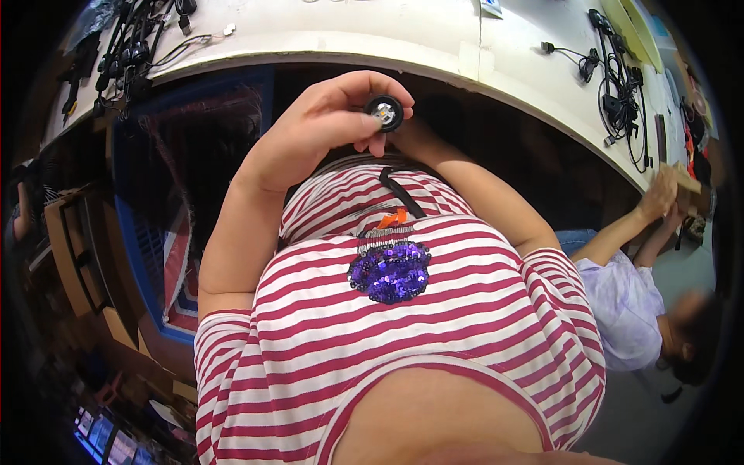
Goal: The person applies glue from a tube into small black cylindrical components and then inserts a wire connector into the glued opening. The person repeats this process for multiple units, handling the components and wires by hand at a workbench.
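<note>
Your tabletop (349,39) is white, curving across the top of the frame from the upper left down toward the right side, with a thin seam running through it right of the middle. At its upper left you have a tangle of black cables (136,50), bunched together and reaching down to the front edge. A thin lead runs right from that bunch to a small white connector (229,29). At the top edge, just right of the seam, you can see part of a white-and-blue packet (491,8). Toward the upper right lies a second heap of black cables (618,108), with a black plug (548,47) stretching out to its left. Beside that heap, at the far upper right, stands a yellow-green tray (633,35), partly cut off.
</note>
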Demonstrator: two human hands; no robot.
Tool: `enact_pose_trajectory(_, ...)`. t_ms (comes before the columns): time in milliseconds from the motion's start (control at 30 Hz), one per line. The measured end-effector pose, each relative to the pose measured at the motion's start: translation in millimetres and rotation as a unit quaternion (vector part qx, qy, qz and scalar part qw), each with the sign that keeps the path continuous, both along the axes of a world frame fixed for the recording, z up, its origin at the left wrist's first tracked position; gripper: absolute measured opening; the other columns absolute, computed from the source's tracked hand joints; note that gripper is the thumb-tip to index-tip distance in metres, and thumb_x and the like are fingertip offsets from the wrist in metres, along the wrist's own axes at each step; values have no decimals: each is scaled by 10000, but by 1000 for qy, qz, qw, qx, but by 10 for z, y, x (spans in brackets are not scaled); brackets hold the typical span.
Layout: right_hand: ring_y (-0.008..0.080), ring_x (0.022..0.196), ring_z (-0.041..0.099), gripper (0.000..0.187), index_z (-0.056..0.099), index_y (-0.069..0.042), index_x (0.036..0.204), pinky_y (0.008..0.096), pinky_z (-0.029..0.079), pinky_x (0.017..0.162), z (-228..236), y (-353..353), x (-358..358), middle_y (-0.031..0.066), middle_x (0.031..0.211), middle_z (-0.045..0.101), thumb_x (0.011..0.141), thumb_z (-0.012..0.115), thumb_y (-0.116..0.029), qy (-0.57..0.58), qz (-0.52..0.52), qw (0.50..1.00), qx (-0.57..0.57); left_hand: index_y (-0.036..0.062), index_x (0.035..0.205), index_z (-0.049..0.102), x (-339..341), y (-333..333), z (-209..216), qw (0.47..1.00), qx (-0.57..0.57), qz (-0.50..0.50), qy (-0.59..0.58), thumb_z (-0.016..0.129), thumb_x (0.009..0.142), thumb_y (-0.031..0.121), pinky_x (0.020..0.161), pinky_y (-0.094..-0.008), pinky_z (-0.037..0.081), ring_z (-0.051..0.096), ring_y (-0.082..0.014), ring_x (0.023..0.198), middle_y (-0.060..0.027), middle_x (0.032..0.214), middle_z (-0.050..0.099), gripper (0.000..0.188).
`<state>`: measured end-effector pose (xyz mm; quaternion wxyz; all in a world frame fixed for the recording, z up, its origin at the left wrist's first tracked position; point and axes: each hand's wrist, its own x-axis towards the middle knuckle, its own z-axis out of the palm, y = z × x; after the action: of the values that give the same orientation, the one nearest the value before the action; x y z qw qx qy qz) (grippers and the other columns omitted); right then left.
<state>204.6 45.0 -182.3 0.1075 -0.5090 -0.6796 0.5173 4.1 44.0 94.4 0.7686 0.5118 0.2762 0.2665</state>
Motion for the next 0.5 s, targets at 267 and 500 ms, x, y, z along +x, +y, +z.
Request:
enact_pose_trajectory(267, 283, 720, 615, 404, 668, -63, 773, 380, 461, 705, 844, -96, -49, 126, 750, 646, 844, 484, -414, -97, 3, 995, 1, 3, 922, 551, -35, -19, -55, 998, -1, 26, 49, 490, 752, 102, 604, -192, 425, 510, -92, 637, -73, 904, 565, 206)
enact_pose_trajectory(500, 321, 805, 607, 360, 651, -24, 834, 394, 463, 730, 1137, -176, -104, 189, 855, 626, 846, 502, -352, -161, 79, 984, 17, -10, 1155, 518, 32, -66, -82, 993, 15, 101, -56, 573, 801, 86, 672, -183, 433, 549, -80, 759, -105, 1042, 590, 371)
